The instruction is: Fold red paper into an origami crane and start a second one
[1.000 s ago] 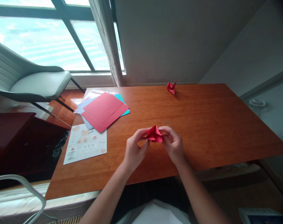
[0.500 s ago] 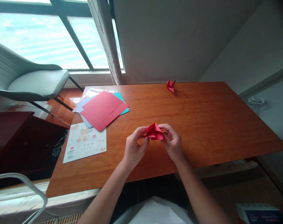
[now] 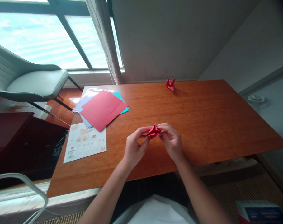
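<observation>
A small piece of folded red paper (image 3: 153,131) is held between my two hands, just above the table near its front edge. My left hand (image 3: 137,142) pinches its left side between thumb and fingers. On the right side, my right hand (image 3: 171,140) grips it with thumb and fingertips. The paper has a raised point at the top and narrow folds below; its underside is hidden. Farther back on the table stands a finished-looking red origami crane (image 3: 170,84), touched by neither hand.
On the wooden table (image 3: 202,118), red sheets (image 3: 101,107) lie over blue and lilac ones at the left. A card with a bear print (image 3: 86,143) is in front of them. A pale chair (image 3: 38,82) stands beyond the left edge, by the window. A white tube (image 3: 26,179) curves at lower left.
The folded red paper has drawn in from a wider, more open shape to a narrower, pointed one between my fingers. Both hands stay nearly in place.
</observation>
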Demonstrator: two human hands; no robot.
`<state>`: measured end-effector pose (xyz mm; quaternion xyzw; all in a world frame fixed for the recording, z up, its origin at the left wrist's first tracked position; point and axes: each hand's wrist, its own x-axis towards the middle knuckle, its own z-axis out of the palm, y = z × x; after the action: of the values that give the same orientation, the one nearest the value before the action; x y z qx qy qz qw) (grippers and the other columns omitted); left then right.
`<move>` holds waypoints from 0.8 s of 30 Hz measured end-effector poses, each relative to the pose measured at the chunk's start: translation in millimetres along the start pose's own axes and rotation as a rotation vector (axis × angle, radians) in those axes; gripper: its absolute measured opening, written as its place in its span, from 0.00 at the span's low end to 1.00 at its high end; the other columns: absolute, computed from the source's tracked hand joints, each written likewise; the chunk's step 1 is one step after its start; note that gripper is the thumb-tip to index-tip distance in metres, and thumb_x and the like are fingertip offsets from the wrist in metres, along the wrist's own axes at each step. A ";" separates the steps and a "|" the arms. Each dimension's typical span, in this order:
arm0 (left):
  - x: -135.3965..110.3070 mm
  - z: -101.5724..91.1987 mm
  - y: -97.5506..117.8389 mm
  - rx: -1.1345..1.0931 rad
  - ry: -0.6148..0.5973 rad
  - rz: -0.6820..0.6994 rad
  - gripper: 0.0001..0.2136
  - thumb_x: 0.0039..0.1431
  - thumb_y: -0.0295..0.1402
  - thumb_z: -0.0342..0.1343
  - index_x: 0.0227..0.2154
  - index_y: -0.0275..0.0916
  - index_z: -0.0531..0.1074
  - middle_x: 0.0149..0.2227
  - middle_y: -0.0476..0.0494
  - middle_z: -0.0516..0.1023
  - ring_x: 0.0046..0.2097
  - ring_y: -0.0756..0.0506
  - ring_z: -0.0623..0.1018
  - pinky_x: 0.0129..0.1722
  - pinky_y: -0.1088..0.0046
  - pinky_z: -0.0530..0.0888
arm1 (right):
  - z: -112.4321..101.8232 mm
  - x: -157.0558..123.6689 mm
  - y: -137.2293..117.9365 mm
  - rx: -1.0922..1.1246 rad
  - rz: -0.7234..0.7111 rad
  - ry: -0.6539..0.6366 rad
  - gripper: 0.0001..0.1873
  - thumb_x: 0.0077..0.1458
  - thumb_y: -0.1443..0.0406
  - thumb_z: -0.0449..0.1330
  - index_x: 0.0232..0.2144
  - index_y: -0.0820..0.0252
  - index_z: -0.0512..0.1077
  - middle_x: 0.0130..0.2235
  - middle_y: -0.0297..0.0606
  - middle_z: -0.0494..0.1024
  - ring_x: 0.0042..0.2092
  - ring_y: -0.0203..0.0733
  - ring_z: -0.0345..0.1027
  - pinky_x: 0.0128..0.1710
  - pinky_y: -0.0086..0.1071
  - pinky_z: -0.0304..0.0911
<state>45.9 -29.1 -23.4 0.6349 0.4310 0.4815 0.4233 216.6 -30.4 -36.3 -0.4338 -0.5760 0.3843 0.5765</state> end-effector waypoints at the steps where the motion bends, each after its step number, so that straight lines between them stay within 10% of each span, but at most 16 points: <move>1: -0.2 -0.1 0.4 0.014 -0.009 0.004 0.12 0.63 0.26 0.56 0.48 0.40 0.75 0.45 0.43 0.82 0.44 0.47 0.82 0.46 0.71 0.79 | -0.1 0.0 -0.1 -0.004 -0.006 -0.001 0.07 0.62 0.62 0.62 0.42 0.50 0.78 0.45 0.40 0.78 0.46 0.45 0.73 0.40 0.36 0.70; 24: 0.6 -0.5 7.5 -0.031 -0.019 0.045 0.05 0.60 0.26 0.59 0.39 0.39 0.74 0.57 0.34 0.77 0.53 0.40 0.80 0.51 0.64 0.78 | -0.2 0.1 -3.6 0.000 -0.011 -0.023 0.06 0.63 0.61 0.61 0.40 0.50 0.78 0.41 0.38 0.77 0.42 0.44 0.72 0.41 0.36 0.68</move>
<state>46.5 -30.4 -16.1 0.6422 0.4054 0.4915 0.4261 216.7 -31.5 -32.9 -0.4261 -0.5851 0.3860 0.5719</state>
